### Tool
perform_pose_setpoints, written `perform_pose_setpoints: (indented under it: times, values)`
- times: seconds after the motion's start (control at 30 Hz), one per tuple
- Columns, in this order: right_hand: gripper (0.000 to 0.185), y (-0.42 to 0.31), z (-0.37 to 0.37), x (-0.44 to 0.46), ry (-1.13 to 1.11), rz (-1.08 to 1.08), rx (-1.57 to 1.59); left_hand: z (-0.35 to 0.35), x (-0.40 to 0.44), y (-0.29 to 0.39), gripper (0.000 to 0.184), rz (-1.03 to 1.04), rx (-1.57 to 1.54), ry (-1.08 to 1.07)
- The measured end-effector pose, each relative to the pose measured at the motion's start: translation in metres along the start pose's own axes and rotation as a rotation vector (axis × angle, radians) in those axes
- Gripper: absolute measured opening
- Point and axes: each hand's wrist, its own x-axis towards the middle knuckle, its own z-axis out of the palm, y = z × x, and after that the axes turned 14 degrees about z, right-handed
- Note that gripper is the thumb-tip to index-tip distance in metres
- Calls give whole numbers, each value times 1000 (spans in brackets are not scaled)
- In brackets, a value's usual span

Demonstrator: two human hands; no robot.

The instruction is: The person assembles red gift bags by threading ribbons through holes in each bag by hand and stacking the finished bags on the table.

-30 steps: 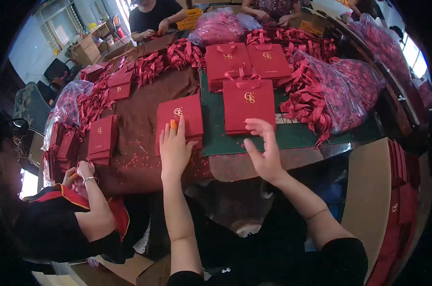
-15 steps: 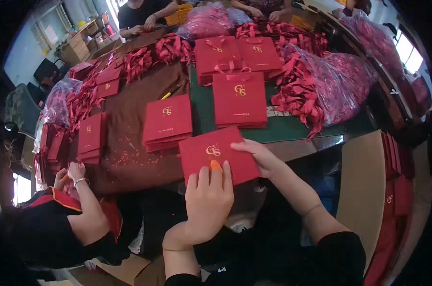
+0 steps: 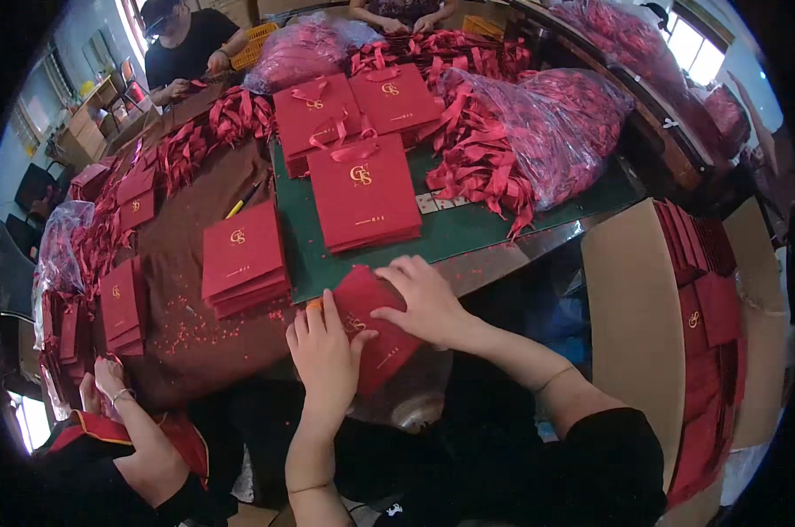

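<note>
Between my two hands a flat red paper bag (image 3: 388, 354) with a gold logo is tilted at the table's near edge. My left hand (image 3: 325, 351) is at its left side, thumb across the front and fingers along the edge. An orange finger cover (image 3: 314, 306) sits on one fingertip. My right hand (image 3: 428, 307) is at the upper right side, thumb on the front and fingers spread past the edge. My hands hide part of the logo. Just beyond stands a pile of red bags with ribbon handles (image 3: 366, 193); left of it lies another bag stack (image 3: 244, 256).
A plastic sack of red ribbons (image 3: 555, 140) spills onto the green mat (image 3: 467, 230). An open carton (image 3: 630, 325) of red bags stands at my right. A yellow pen (image 3: 237, 208) and red scraps lie on the brown cloth (image 3: 173, 228). Co-workers sit left and across.
The bag has turned and come lower. My left fingers have moved from its front to its left edge; my right hand has shifted to its upper right. The view has swung right.
</note>
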Motion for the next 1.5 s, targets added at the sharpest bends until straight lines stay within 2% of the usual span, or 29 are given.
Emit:
perform_pose_setpoints:
  times: [0.03,0.17,0.2,0.23,0.33,0.43,0.5,0.6,0.7,0.73,0.77,0.83,0.87,0.9,0.97,1.1,1.17,1.2,1.3,1.37,1.5]
  values:
    - [47,-3,-5,3,71,-22,-59,0,0,-2,81,-24,-57,-35]
    - [14,22,-41,39,502,57,60,2,0,-6,81,-26,-126,-46]
    - [12,36,-51,51,591,71,129,1,-1,-7,81,-33,-127,-47]
    - [13,45,-61,63,610,81,20,1,0,-7,80,-25,-137,-38]
    - [20,94,-56,87,387,-38,-330,2,-1,-6,80,-11,-140,-9]
    - [26,102,-46,90,181,-6,-686,2,-1,-4,79,17,-103,65]
    - [20,105,-45,95,166,-6,-702,2,0,-3,79,33,-77,121]
    - [7,107,-53,105,39,111,-482,1,-1,-2,78,48,-107,124]
    - [7,96,-76,126,209,116,-92,2,1,-6,77,57,-149,136]
    - [8,95,-85,139,374,-48,4,3,1,-9,77,76,-181,134]
    - [11,96,-97,150,489,-47,129,4,1,-11,77,93,-214,131]
    - [8,66,-129,160,478,208,700,8,0,-12,77,77,-242,128]
    - [9,62,-144,168,523,116,952,9,0,-14,77,71,-270,129]
    - [9,63,-156,176,545,-93,1172,6,2,-14,78,69,-278,131]
    - [10,39,-183,175,686,-339,1112,8,0,-15,78,54,-263,135]
    - [13,-14,-212,153,960,-578,999,14,-1,-17,80,42,-269,146]
    - [15,-29,-224,122,1019,-525,967,11,0,-19,79,26,-317,88]
    - [15,-34,-230,101,1008,-515,966,12,0,-19,79,30,-322,103]
    - [17,-49,-236,35,761,-628,911,8,1,-16,79,26,-332,109]
    - [18,-58,-226,4,615,-670,895,8,0,-13,78,71,-233,218]
    - [22,-76,-176,-17,220,-683,916,9,0,-14,78,40,-295,147]
